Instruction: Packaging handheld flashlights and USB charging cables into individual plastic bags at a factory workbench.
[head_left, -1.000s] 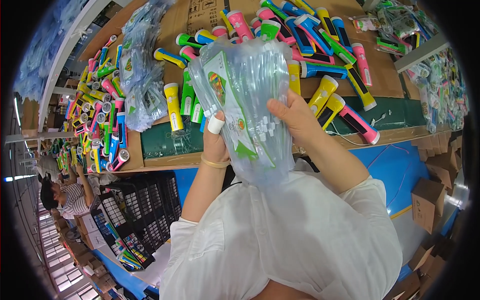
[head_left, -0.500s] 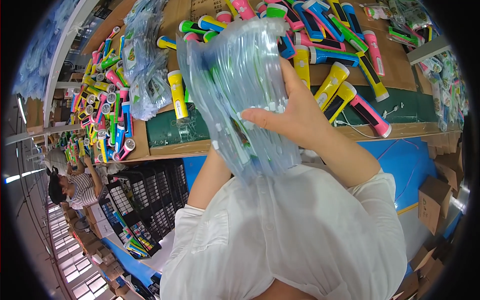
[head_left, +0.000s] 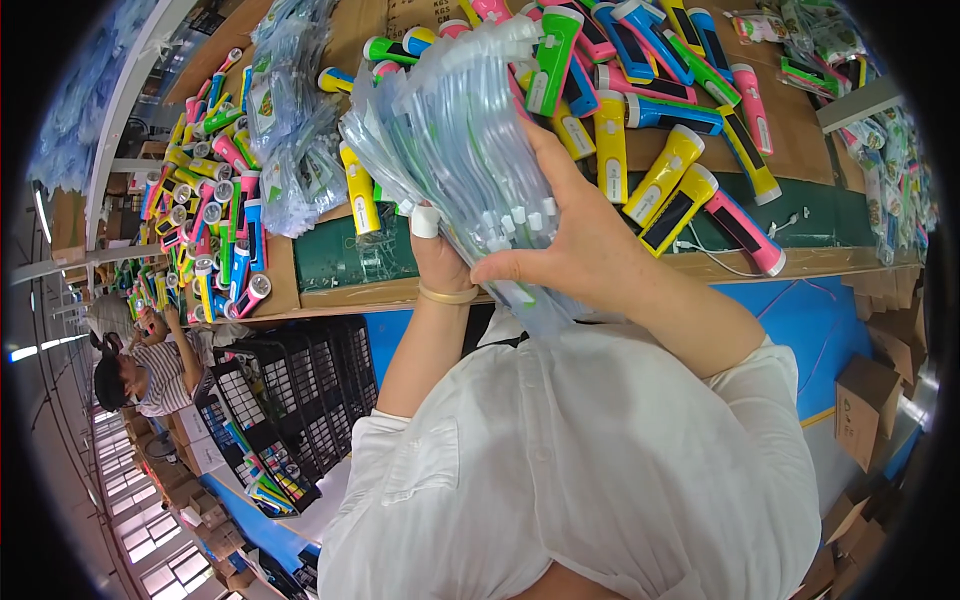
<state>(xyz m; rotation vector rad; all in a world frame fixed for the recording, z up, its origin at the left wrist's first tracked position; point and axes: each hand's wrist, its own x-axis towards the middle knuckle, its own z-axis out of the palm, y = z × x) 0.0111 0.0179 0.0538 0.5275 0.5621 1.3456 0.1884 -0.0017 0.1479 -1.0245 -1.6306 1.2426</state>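
Note:
A thick bundle of clear plastic zip bags (head_left: 455, 125) stands upright in front of my chest, between my hands. My right hand (head_left: 570, 235) grips its right side, thumb across the front and fingers around the edge. At the lower left, my left hand (head_left: 442, 262) holds the bundle too, most of its fingers hidden behind the bags. White wrapping (head_left: 425, 221) covers the tip of my left thumb, and a bracelet circles that wrist. Just beyond the bundle lie a green flashlight (head_left: 554, 60) and a yellow flashlight (head_left: 359, 188).
Many coloured flashlights (head_left: 665, 165) cover the cardboard-topped table, with more heaped at the left (head_left: 210, 200). Stacks of clear bags (head_left: 290, 120) lie left of centre. A white cable (head_left: 715, 258) runs near the front edge. Below stands a black crate (head_left: 290, 400); a person (head_left: 155, 370) works at far left.
The bundle has tilted left and its bags have fanned. My left hand has come into view at its lower left side. My right hand has shifted slightly left and down.

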